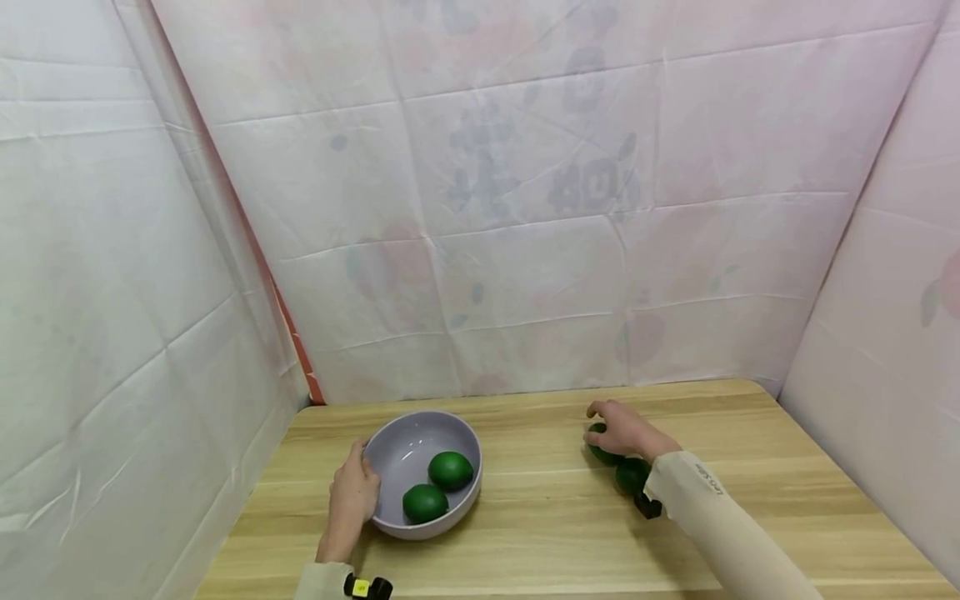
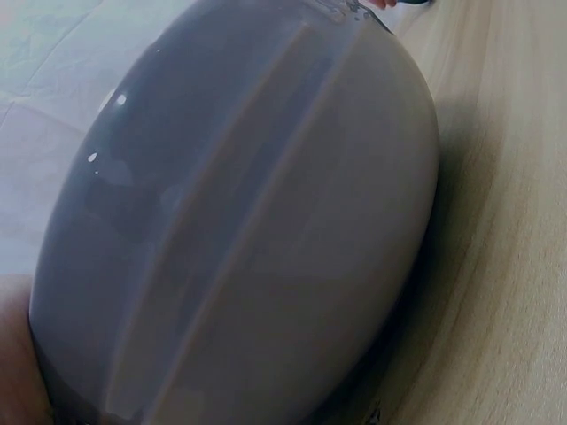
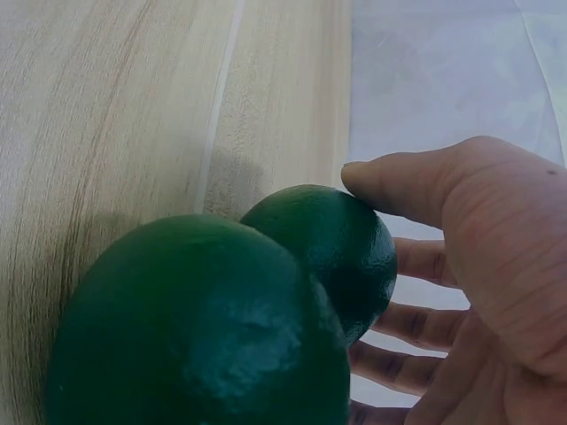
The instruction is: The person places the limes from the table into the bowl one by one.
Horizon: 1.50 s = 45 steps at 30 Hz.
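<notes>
A grey-purple bowl [image 1: 386,467] stands on the left part of the table, holding two green limes [image 1: 451,471]. My left hand [image 1: 352,492] grips its left rim; in the left wrist view the outer wall of the bowl [image 2: 248,212] fills most of the picture. Over to the right, my right hand [image 1: 626,429] is around a far lime [image 1: 602,450], thumb and fingers spread at its sides. In the right wrist view the thumb tip meets the edge of this lime [image 3: 323,239]. A nearer lime [image 3: 195,328] lies close beside it, under the wrist.
The wooden table [image 1: 540,517] carries the bowl and the limes. Pale printed sheeting [image 1: 525,250] hangs behind the far edge and along both sides.
</notes>
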Motion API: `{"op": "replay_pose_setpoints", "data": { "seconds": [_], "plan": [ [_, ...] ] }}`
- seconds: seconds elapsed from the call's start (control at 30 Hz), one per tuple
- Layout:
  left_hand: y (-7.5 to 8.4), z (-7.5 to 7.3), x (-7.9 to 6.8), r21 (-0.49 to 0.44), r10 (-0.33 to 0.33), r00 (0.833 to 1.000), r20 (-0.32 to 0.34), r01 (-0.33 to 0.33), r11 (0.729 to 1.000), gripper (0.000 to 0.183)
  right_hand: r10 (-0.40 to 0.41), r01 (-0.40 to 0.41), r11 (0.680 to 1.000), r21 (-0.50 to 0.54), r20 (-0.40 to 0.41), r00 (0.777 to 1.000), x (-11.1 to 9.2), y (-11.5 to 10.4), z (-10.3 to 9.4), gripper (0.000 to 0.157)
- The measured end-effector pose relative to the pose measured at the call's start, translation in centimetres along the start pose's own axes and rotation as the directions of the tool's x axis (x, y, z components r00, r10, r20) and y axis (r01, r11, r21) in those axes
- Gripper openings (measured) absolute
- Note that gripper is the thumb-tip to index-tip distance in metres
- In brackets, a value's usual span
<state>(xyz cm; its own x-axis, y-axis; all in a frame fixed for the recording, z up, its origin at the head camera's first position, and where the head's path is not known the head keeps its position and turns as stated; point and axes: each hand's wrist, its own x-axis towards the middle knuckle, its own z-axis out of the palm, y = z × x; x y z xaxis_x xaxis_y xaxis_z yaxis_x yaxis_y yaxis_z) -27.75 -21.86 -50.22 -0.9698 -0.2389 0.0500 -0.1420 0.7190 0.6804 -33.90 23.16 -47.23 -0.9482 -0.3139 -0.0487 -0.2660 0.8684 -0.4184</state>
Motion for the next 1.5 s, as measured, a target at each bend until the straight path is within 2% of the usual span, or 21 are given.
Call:
{"op": "replay_pose_setpoints", "data": {
  "seconds": [0.37,0.83,1.13,1.5],
  "plan": [
    [0.00,0.03,0.02,-0.006,-0.001,1.000,0.008,0.001,1.000,0.049,-0.010,0.010,1.000,-0.029,0.002,1.000,0.08,-0.22,0.29,0.047],
    [0.08,0.03,-0.01,0.007,0.005,1.000,0.000,-0.005,1.000,0.048,0.033,-0.032,0.999,-0.024,0.050,0.998,0.11,-0.62,0.35,0.046],
    [0.17,-0.10,-0.13,0.017,0.019,1.000,-0.012,-0.019,1.000,0.048,0.029,-0.028,0.999,-0.024,0.053,0.998,0.31,-0.76,0.14,0.044],
    [0.10,-0.02,-0.03,0.001,0.001,1.000,-0.008,-0.001,1.000,0.049,0.027,-0.026,0.999,-0.028,0.042,0.999,0.53,-0.67,0.11,0.042]
  ]
}}
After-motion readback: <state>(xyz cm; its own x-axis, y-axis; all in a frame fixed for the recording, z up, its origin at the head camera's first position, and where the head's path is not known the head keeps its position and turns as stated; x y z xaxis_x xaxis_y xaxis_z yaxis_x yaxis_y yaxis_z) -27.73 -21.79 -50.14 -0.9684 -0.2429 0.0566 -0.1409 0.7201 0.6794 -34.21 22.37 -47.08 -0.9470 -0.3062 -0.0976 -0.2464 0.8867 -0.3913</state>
